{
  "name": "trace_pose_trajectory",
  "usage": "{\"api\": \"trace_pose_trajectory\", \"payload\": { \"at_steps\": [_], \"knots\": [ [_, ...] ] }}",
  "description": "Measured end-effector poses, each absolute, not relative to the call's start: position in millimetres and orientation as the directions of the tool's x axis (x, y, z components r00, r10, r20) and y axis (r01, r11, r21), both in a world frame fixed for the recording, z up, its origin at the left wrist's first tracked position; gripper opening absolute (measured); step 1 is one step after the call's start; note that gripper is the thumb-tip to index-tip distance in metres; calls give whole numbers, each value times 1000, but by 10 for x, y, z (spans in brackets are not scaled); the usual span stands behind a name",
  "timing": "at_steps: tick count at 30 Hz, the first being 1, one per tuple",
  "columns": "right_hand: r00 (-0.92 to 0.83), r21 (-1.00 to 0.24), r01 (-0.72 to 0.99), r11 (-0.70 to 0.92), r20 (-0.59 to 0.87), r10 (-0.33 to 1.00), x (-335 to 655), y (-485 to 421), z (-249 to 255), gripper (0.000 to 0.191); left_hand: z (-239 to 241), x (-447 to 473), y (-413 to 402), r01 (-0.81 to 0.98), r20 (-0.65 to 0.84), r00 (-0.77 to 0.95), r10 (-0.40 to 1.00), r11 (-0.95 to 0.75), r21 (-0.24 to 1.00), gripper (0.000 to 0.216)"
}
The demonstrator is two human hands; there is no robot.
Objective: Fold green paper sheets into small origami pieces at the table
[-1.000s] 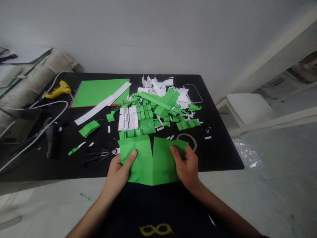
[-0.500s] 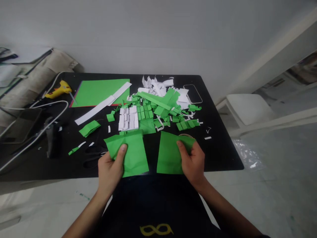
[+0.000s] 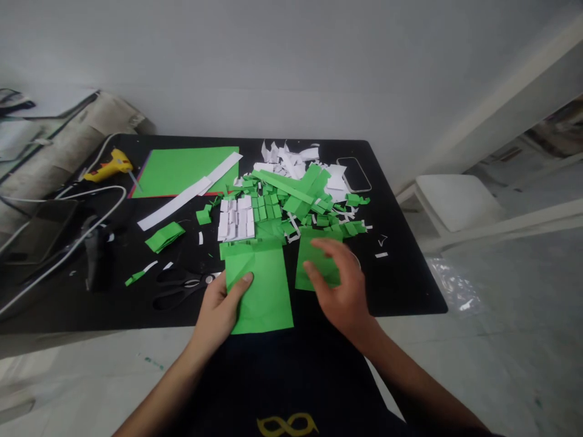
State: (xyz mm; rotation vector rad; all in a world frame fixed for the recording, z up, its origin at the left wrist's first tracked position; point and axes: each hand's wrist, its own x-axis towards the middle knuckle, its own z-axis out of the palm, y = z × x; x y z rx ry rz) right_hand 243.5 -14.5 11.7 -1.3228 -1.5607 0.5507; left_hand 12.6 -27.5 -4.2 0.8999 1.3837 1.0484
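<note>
My left hand [image 3: 218,309] pinches a green paper half [image 3: 262,285] at its left edge, thumb on top, holding it over the near edge of the black table [image 3: 410,279]. The other green half [image 3: 314,264] lies flat on the table to the right. Over that piece hovers my right hand [image 3: 339,285], fingers spread, with the fingertips on or just above it. Just behind both pieces is a heap of green and white paper scraps [image 3: 282,200].
Black scissors [image 3: 182,285] lie left of my left hand. A yellow glue gun [image 3: 107,165], cables and a full green sheet [image 3: 182,170] with a white strip [image 3: 189,189] are at the back left. A phone [image 3: 354,173] lies at the back right, a white stool [image 3: 455,200] beyond the table.
The sheet held in both hands came apart into two halves. My right hand has since laid its half on the table and opened; my left hand brought its half toward the middle.
</note>
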Motion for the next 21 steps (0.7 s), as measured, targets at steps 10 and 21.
{"api": "trace_pose_trajectory", "payload": {
  "at_steps": [10,21],
  "knots": [
    [-160,-985,60,-160,-168,973,2260,-163,139,31,94,203,-259,-71,-242,78,967,248,966,39],
    [-164,-979,49,-197,-202,966,2369,-175,129,28,16,137,-264,77,-103,25,994,100,992,27]
  ]
}}
